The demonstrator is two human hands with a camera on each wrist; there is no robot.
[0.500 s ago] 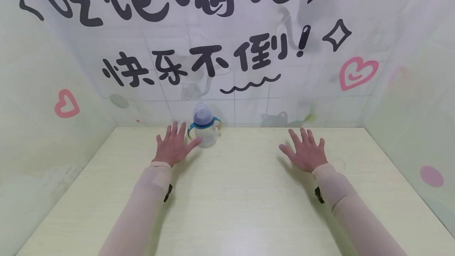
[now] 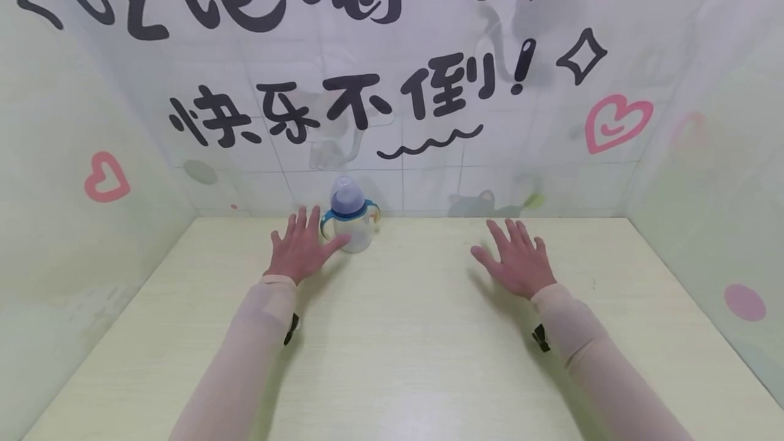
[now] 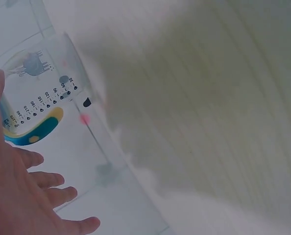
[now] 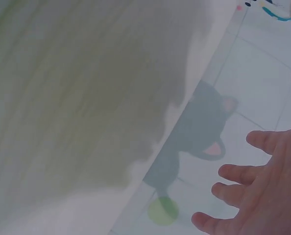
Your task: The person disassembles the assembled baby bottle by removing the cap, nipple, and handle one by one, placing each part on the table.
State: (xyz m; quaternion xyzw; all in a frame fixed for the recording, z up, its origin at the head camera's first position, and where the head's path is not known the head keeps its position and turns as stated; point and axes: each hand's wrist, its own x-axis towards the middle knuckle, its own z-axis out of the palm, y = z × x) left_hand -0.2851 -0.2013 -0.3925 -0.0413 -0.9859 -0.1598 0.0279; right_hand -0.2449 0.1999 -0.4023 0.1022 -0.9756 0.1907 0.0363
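Note:
A clear baby bottle [image 2: 354, 231] with a pale lilac domed cap and two blue-and-yellow side handles stands upright near the back of the table. My left hand [image 2: 299, 250] is just left of it, fingers spread, the thumb in front of the bottle; whether it touches I cannot tell. In the left wrist view the bottle [image 3: 42, 81] shows measuring marks and a grey animal print. Well to the right, my right hand [image 2: 517, 264] hovers over the table with spread fingers and nothing in it. The right wrist view catches only a handle of the bottle [image 4: 278, 14].
The pale wooden table [image 2: 404, 332] meets a back wall [image 2: 429, 189] printed with large dark characters, hearts and a cat. Side walls [image 2: 723, 223] close it in left and right. A dark band piece [image 2: 540, 337] sits at the right wrist.
My right hand has shifted slightly left, toward the bottle. The left hand and bottle keep nearly the same relation, while the head view has moved a little.

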